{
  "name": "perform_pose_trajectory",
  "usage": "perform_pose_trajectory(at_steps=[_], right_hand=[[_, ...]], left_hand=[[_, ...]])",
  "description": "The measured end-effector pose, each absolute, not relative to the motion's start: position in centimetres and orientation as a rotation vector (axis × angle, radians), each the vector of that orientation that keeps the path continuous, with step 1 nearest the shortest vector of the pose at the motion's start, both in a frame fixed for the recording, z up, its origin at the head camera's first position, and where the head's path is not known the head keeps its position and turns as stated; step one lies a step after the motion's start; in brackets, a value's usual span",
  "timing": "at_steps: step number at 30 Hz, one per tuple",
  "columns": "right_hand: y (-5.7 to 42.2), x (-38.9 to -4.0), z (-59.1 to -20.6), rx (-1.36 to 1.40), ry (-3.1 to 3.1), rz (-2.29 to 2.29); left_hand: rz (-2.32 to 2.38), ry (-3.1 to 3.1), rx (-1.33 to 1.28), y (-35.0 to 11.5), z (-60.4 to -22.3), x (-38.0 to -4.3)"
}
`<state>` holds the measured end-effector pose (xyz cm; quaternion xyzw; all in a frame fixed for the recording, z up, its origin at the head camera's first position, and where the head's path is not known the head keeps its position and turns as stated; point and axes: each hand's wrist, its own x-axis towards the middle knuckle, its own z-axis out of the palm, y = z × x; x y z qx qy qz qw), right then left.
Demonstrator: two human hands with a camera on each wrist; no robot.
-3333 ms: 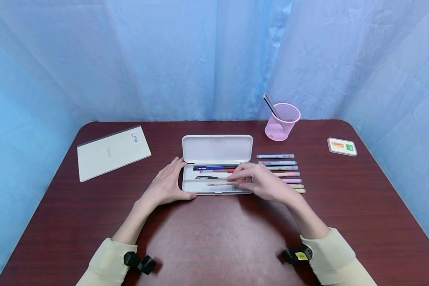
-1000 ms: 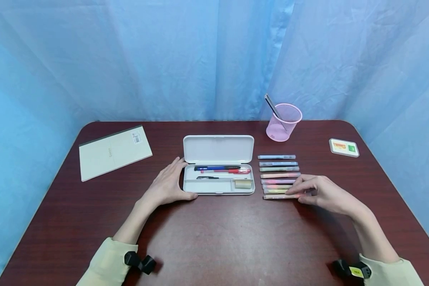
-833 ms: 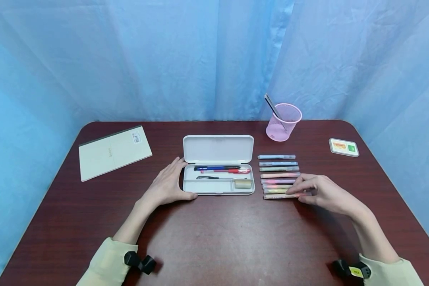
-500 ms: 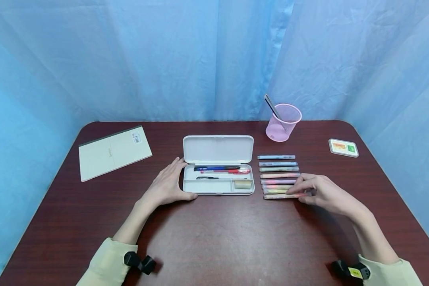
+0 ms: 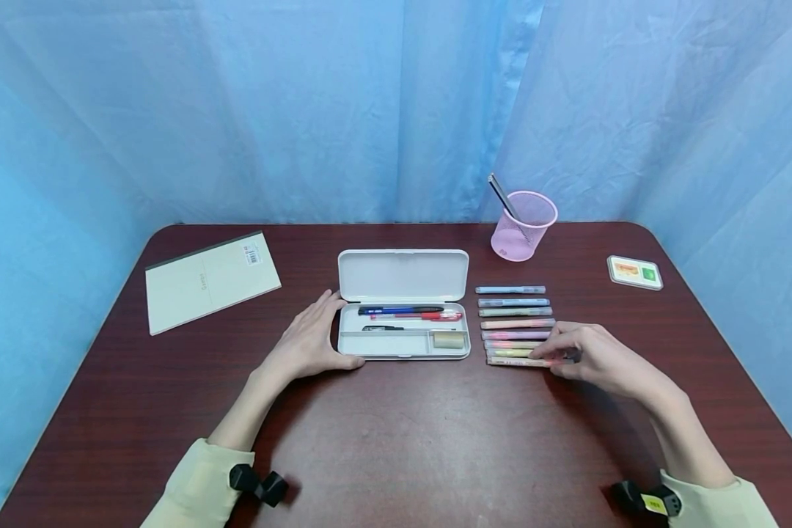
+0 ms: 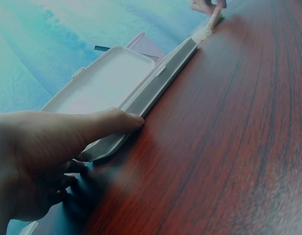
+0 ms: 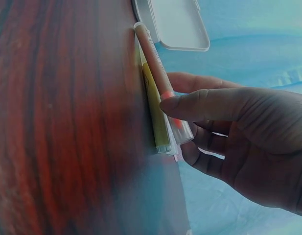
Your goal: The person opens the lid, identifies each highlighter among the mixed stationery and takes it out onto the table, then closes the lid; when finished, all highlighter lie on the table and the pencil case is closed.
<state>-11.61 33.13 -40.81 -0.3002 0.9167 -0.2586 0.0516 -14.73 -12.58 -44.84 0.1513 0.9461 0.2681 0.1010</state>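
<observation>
In the head view my left hand (image 5: 312, 336) spans the left end of an open white pencil case (image 5: 384, 345), the thumb on its front edge and the fingers at the back corner. Inside lie a blue pen (image 5: 396, 310), a red pen (image 5: 438, 317), a black-capped pen (image 5: 384, 328) and a beige block (image 5: 449, 339). To its right, several pastel highlighters (image 5: 516, 323) lie in a row. My right hand (image 5: 590, 356) pinches the nearest, a peach highlighter (image 7: 154, 61), between thumb and fingers. In the right wrist view it leans just above a yellow highlighter (image 7: 154, 105).
A pink mesh pen cup (image 5: 523, 227) with dark sticks stands behind the highlighters. At the far right lies a small clear-cased card or box (image 5: 634, 272); a cream notebook (image 5: 211, 282) lies at the far left. Blue curtain (image 5: 303, 110) surrounds the dark wooden table (image 5: 409, 440).
My right hand has moved right, carrying the highlighter from over the pencil case to the row's near end. Lately that highlighter has shifted slightly towards the others. My left hand has stayed put.
</observation>
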Motion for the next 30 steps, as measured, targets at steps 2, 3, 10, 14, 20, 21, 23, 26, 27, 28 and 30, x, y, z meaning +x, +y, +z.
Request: perform_pose_trajectory(at_steps=[2, 3, 10, 14, 20, 21, 23, 26, 27, 28, 30], right_hand=[[33.12, -11.64, -40.82, -0.912, 2.792, -0.783], [33.12, -11.67, -40.84, -0.911, 2.792, -0.781], [33.21, -11.78, -41.09, -0.921, 2.814, -0.765], [33.20, -11.82, -41.17, -0.903, 2.823, -0.746], [33.07, -11.80, -40.97, -0.821, 2.808, -0.689], [33.05, -11.79, -40.95, -0.809, 2.808, -0.682], [33.02, -11.77, -40.92, -0.792, 2.809, -0.669], [33.01, -11.77, -40.95, -0.781, 2.814, -0.651], [33.01, -11.78, -40.96, -0.780, 2.815, -0.648], [33.02, -11.78, -40.98, -0.780, 2.818, -0.642], [33.04, -11.79, -41.01, -0.782, 2.824, -0.631]], left_hand=[[0.790, 2.794, 0.446, -12.60, -44.84, -14.74], [0.790, 2.795, 0.447, -12.60, -44.83, -14.74], [0.789, 2.795, 0.449, -12.57, -44.79, -14.73], [0.789, 2.793, 0.444, -12.57, -44.86, -14.79], [0.780, 2.803, 0.452, -12.64, -44.84, -14.77], [0.779, 2.805, 0.455, -12.64, -44.83, -14.77], [0.781, 2.806, 0.456, -12.65, -44.84, -14.76], [0.780, 2.806, 0.455, -12.61, -44.88, -14.77], [0.779, 2.804, 0.455, -12.60, -44.88, -14.78], [0.778, 2.804, 0.455, -12.59, -44.90, -14.79], [0.777, 2.805, 0.457, -12.56, -44.91, -14.80]])
